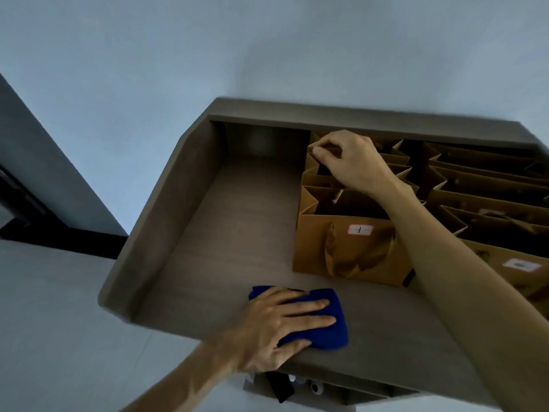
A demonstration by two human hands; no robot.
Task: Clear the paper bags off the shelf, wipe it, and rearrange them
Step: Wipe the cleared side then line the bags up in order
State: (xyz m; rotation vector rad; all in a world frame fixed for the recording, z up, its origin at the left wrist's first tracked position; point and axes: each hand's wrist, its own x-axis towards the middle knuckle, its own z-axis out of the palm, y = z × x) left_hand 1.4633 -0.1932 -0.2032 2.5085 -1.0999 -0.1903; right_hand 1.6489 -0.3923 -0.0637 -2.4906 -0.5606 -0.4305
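Paper bags [344, 248] – stand in rows on shelf [208, 233] right half | right hand [353, 162] grip pinches a rear bag's rim | left hand [285, 319] flat on blue cloth [332, 331] | risk – thin rim tears, neighbours topple

head cam: the only view, worn on my head | faces forward and steeply down onto the shelf [225, 233] | near, within my arms' reach of it | shelf fills the middle and right, its left wall left of centre, pale wall above it, floor below and left of it
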